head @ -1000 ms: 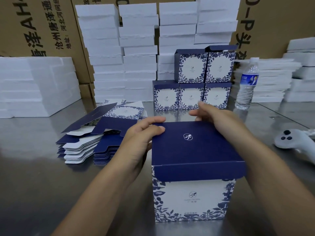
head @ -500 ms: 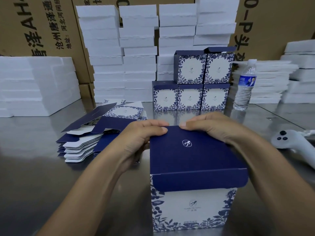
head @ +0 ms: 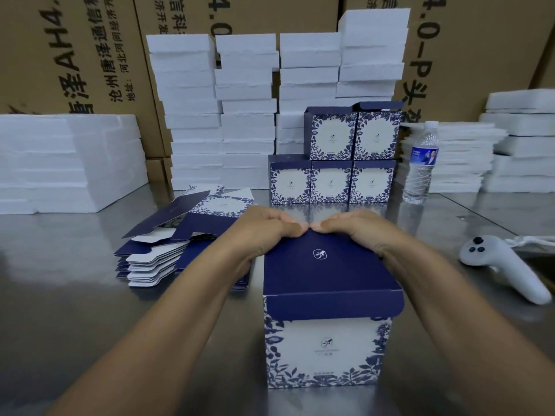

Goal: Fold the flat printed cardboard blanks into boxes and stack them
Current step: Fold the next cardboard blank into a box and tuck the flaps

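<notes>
A folded box (head: 326, 349) with a navy lid and white, blue-leaf-printed sides stands upright on the steel table in front of me. My left hand (head: 264, 229) and my right hand (head: 351, 228) both grip the far edge of its lid, fingertips nearly touching at the middle. The lid's front flap hangs outside the front wall. A pile of flat printed blanks (head: 180, 238) lies to the left. Finished boxes (head: 333, 157) are stacked in two rows at the back, three below and two above.
A water bottle (head: 420, 166) stands right of the finished boxes. A white handheld controller (head: 498, 262) lies on the right. White foam slabs (head: 240, 115) are piled behind and on both sides, in front of brown cartons (head: 75, 49).
Both hands slid along the lid's far edge toward its middle until the fingertips met. The view moved closer to the box.
</notes>
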A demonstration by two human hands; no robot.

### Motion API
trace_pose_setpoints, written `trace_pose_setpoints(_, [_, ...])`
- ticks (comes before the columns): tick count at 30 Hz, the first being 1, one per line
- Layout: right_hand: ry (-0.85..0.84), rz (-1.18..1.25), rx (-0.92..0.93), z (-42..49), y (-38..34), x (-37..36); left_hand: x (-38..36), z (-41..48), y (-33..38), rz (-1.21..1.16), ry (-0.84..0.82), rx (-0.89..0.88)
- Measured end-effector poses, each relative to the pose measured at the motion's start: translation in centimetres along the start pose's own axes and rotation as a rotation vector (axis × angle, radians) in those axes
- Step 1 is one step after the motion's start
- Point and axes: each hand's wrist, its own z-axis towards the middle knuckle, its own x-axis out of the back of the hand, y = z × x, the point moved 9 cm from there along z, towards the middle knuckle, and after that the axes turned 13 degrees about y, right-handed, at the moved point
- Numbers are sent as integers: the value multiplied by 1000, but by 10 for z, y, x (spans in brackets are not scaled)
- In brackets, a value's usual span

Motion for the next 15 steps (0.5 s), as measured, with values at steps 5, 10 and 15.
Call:
trace_pose_setpoints(5, [12, 142, -113, 0, 20, 6, 2, -4, 4, 20, 32, -18])
trace_pose_setpoints(10, [-10, 212, -149, -3, 26, 6, 6, -5, -3, -11, 62, -12])
trace_pose_setpoints(15, [54, 179, -115, -3, 21, 12, 11, -7, -12, -68, 30, 22])
